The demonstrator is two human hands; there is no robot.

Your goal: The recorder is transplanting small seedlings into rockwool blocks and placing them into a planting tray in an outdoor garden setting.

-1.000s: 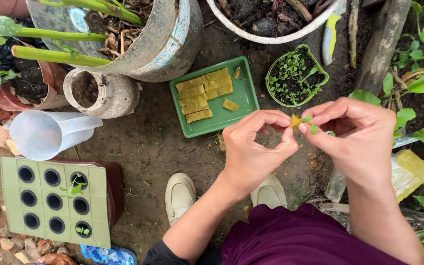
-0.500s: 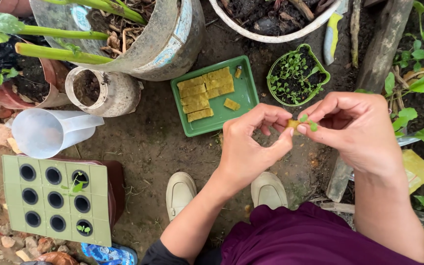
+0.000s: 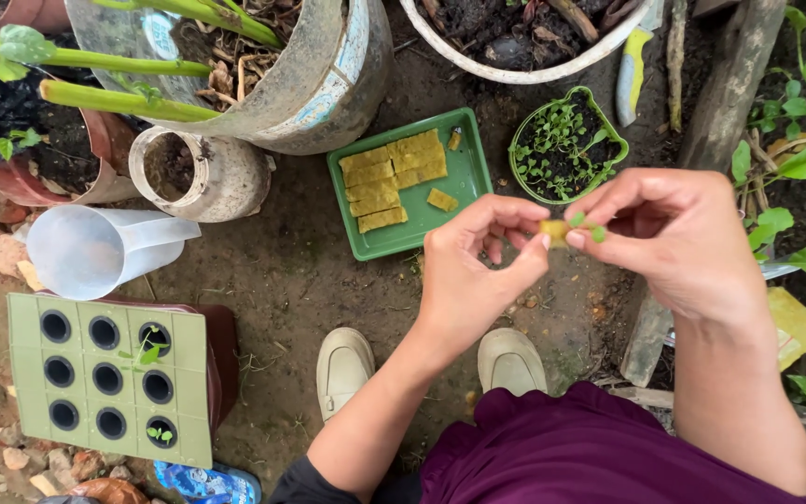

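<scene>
A: The left hand [image 3: 473, 280] pinches a small yellow sponge cube [image 3: 553, 230] between thumb and forefinger, held in the air above the bare dirt, just in front of the green rectangular plastic tray [image 3: 471, 187] of yellow sponge strips. The right hand [image 3: 673, 238] meets it fingertip to fingertip, nipping a tiny green seedling [image 3: 588, 227] at the cube.

B: What could go wrong from here?

A: I'd judge the stem the weak point; too hard a squeeze could snap or bruise it. If the left thumb slackens, the cube could fall onto the soil by the cream shoes [image 3: 344, 371].

B: And what can't you see?

A: The roots, and whether the seedling sits inside the cube or only against it; fingers cover that. The right palm faces away. The pale green planter lid with round holes [image 3: 109, 380] shows two small sprouts, but what lies beneath it is hidden. The large pots along the top edge are cut off.
</scene>
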